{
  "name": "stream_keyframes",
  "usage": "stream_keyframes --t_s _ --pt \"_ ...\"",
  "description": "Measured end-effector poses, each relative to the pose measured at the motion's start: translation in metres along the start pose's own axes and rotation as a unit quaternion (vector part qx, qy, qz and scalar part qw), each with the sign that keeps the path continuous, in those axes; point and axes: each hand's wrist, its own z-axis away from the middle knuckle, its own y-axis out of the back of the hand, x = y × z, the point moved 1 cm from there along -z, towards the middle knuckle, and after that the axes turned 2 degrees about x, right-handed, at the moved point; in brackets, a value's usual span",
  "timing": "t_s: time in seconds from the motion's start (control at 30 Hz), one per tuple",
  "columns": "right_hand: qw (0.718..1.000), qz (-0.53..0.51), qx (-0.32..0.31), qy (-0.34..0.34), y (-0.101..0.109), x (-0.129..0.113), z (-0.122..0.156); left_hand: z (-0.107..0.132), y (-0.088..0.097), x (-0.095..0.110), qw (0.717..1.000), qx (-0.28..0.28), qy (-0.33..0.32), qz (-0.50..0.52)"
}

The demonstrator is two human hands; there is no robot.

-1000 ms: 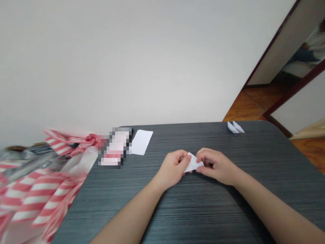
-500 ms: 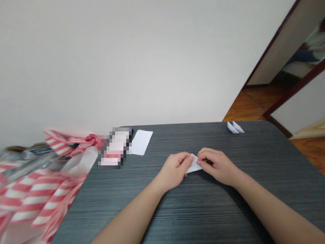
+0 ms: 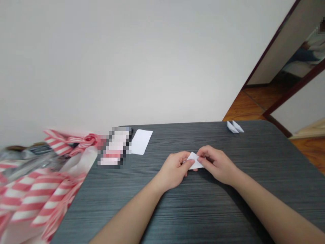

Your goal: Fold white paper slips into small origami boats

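Hands (image 3: 174,172) w/ folded paper (image 3: 194,161), well in from tbl edge (image 3: 177,123)

Desk (image 3: 177,210) is dark grey with thin streaky lines, looks pretty sharp. The bag (image 3: 33,200) is all pinky-red and white stripes, with a rosy knot (image 3: 90,139) up top. Folded paper (image 3: 194,160) is plain white, same as the slip (image 3: 141,142) and the little paper boat (image 3: 235,127). Floor (image 3: 243,108) is orangey-brown wood, wall (image 3: 127,61) pale grey.
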Motion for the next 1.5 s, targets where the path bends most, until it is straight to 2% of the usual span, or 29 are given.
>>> stream_keyframes --t_s 0.13,0.27,0.33,0.47,0.57,0.83,1.1,1.23,1.5 --pt "0.991 -0.111 -0.005 -0.078 -0.004 0.004 0.002 -0.001 -0.001 -0.001 0.999 0.017 0.007 0.029" --pt "0.985 -0.078 -0.063 -0.137 -0.003 0.001 -0.001 -0.001 -0.003 -0.003 0.999 0.020 0.006 0.045" --pt "0.985 -0.060 -0.085 -0.139 -0.001 -0.002 -0.002 -0.001 -0.003 -0.004 0.999 0.020 0.002 0.044" --pt "0.987 -0.071 -0.073 -0.125 0.002 -0.005 -0.002 -0.001 -0.003 -0.003 0.999 0.022 -0.006 0.039" --pt "0.989 -0.066 -0.050 -0.124 0.002 -0.002 -0.002 -0.001 -0.002 -0.001 1.000 0.018 -0.004 0.001" --pt "0.987 -0.077 -0.081 -0.115 0.001 -0.007 -0.004 0.000 -0.001 -0.005 0.997 0.011 -0.018 -0.079" --pt "0.991 -0.047 -0.075 -0.101 0.006 -0.012 -0.004 0.000 -0.001 -0.007 0.996 0.028 -0.017 -0.085" --pt "0.990 -0.062 -0.062 -0.114 0.004 -0.010 -0.005 0.001 0.000 -0.005 0.996 0.035 -0.014 -0.087" --pt "0.984 -0.065 -0.083 -0.140 0.005 -0.007 -0.004 0.002 0.000 -0.001 0.996 0.044 -0.006 -0.075"
